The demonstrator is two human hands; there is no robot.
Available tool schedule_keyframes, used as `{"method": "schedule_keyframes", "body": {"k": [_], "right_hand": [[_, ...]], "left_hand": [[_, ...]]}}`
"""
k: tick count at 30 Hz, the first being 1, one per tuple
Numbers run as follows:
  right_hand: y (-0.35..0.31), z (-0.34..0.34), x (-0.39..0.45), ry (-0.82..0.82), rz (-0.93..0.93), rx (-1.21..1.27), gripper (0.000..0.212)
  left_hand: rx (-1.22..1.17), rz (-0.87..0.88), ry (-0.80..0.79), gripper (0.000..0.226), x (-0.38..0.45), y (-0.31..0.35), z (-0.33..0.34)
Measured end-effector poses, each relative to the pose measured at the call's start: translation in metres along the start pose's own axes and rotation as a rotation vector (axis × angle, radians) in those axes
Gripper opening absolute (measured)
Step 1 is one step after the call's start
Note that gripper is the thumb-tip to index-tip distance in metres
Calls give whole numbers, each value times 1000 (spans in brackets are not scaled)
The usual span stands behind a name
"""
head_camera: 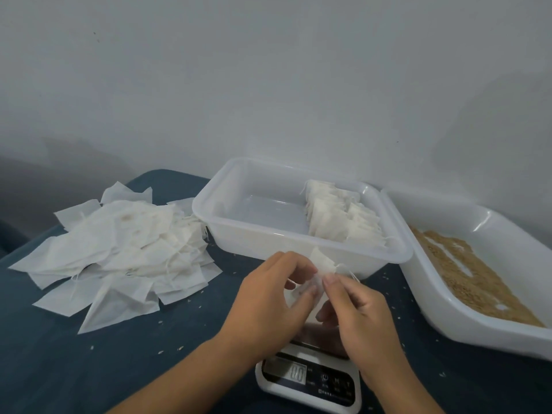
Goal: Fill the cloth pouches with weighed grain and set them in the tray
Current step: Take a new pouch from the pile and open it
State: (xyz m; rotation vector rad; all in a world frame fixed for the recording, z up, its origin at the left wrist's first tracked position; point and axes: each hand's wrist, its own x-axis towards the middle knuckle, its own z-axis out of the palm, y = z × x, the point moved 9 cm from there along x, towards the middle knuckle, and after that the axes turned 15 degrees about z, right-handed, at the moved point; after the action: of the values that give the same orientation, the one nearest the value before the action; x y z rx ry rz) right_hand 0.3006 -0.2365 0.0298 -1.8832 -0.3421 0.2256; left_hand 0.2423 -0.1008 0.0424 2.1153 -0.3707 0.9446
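two hands (pixel 313 297), two tubs (pixel 301 249), one scale (pixel 309 380)

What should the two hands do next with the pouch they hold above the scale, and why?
Probably pull the drawstring tight to close the pouch. Both the left hand and the right hand pinch it at its top, above the scale, and thin strings trail from it. Afterwards it could join the row of filled pouches in the clear tray. Whether it is already filled cannot be seen.
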Motion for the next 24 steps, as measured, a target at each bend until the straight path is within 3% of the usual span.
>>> {"method": "schedule_keyframes", "body": {"k": [5, 13, 20, 24], "right_hand": [[-2, 6, -3, -57, 0, 5, 33], [-4, 3, -4, -4, -21, -79, 30], [-7, 3, -5, 16, -40, -65, 30], [-3, 4, -4, 21, -29, -92, 32]], "left_hand": [[-30, -15, -2, 15, -1, 1, 2], [3, -27, -27, 10, -3, -2, 2], [265, 82, -76, 16, -2, 10, 0], [254, 61, -68, 17, -3, 7, 0]]}}
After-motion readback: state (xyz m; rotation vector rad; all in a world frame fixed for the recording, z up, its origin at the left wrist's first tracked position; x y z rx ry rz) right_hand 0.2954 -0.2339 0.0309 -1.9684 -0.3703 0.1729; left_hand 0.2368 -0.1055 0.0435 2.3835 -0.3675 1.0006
